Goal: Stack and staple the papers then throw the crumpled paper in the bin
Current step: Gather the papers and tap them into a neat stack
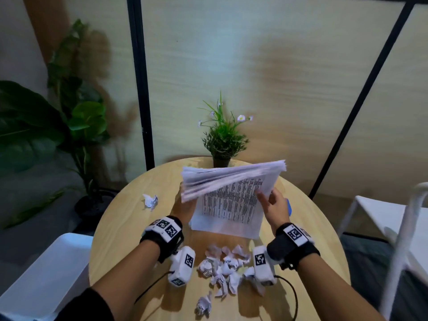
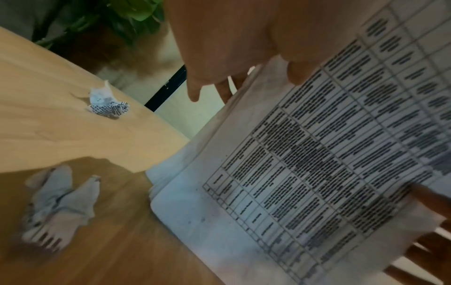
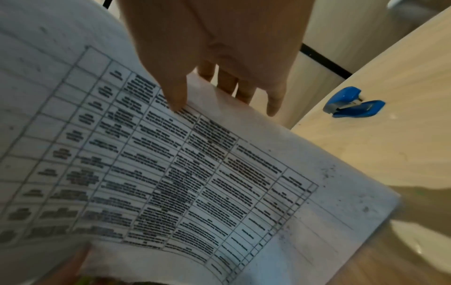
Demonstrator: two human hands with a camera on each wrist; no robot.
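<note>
1. Setting first: a round wooden table (image 1: 120,228) in front of pale panelled screens with black posts. There's a little potted plant (image 1: 222,137) at the far edge, bigger leafy plants off to the left, and white chairs on both sides.

2. Progress looks early to me. The papers (image 1: 231,200) are gathered into one bundle and held up on edge, bottom edge down near the tabletop. The top fans out and the sheets aren't square yet, so I'd say stacking is mid-way.

3. Grip: the left hand (image 1: 185,207) holds the left side of the bundle, thumb on the printed front and fingers behind. The right hand (image 1: 273,205) pinches the right edge the same way. Both are clamped on the sheets.

4. Stapling hasn't happened as far as I can see. The blue stapler (image 3: 354,103) sits untouched on the table, just right of the right hand.

5. None of the crumpled paper is binned. A pile of crumpled paper (image 1: 227,267) sits near the wrists, a stray wad (image 1: 150,200) lies off to the left, and another small ball (image 1: 204,304) is at the near edge. I can't spot a bin anywhere.

6. Room to move: there's bare wood left of the bundle and around the stapler. The table rim runs close behind the stapler and the plant stands right behind the papers, so tapping them down has to stay central.
</note>
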